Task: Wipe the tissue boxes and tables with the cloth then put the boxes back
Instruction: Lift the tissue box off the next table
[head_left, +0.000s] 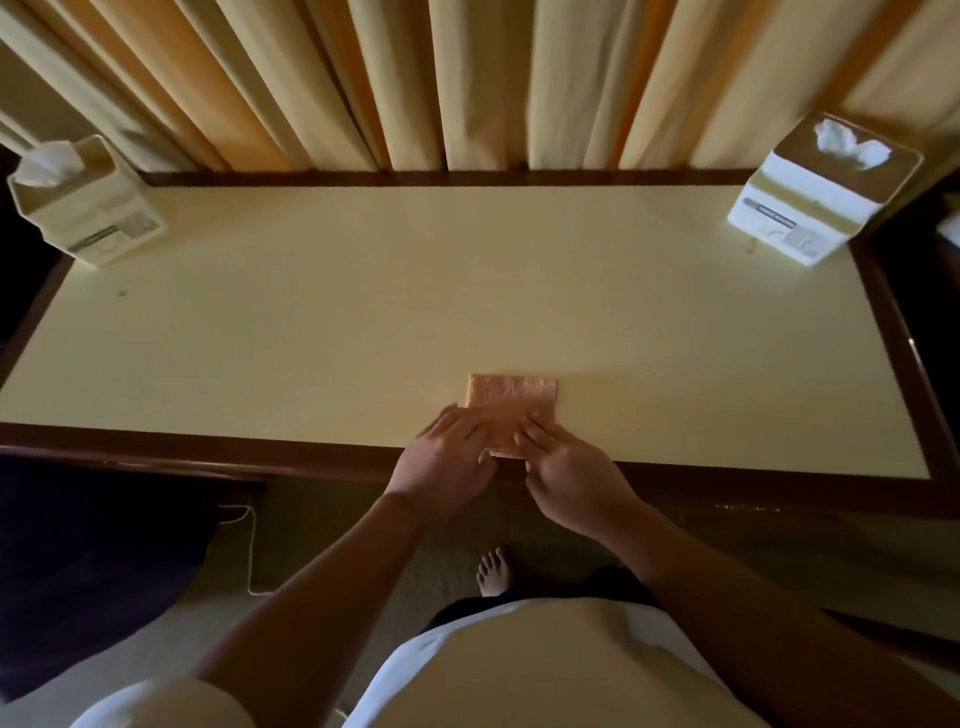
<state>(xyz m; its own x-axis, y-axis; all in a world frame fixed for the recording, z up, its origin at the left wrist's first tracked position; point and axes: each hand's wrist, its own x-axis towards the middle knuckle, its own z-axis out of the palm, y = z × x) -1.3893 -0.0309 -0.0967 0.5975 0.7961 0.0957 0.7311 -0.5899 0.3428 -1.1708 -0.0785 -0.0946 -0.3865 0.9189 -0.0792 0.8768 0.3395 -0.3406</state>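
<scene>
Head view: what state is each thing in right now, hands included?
cloth: folded square, flat on the table by its near edge.
left tissue box: upright at far left corner, tissue poking out.
right tissue box: upright at far right corner, tissue poking out.
left hand: fingers straight, resting on the cloth.
right hand: fingers straight, resting on the cloth.
curtains: drawn closed.

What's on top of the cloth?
Fingers of the left hand and right hand rest on the cloth, near half; far half bare. The table under it is hidden.
</scene>
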